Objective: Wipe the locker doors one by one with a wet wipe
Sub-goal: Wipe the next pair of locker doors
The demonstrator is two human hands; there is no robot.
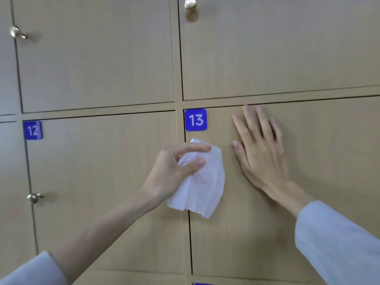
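Head view: wipe at the left edge of door 13

The wipe hangs in front of the left edge of door 13, just below its number tag, and partly covers the dark gap between that door and door 12. The left hand pinches the wipe's upper part between thumb and forefinger; the white sheet drapes down crumpled below the fingers. Whether the wipe touches the door surface cannot be told.

The right hand lies just right of the wipe, apart from it, palm flat against door 13 with fingers straight and slightly spread, fingertips pointing up and nearly reaching the door's top edge. It holds nothing.

The left forearm comes in from the lower left corner, bare from a pale sleeve to the wrist, rising toward the centre. The right forearm comes in from the lower right, in a pale sleeve ending short of the wrist.

A blue tag at the top left corner of the right door reads "13" in white. A like tag on the left door reads "12". A metal knob sits on the left edge of door 12; two brass-coloured knobs sit on the doors above.
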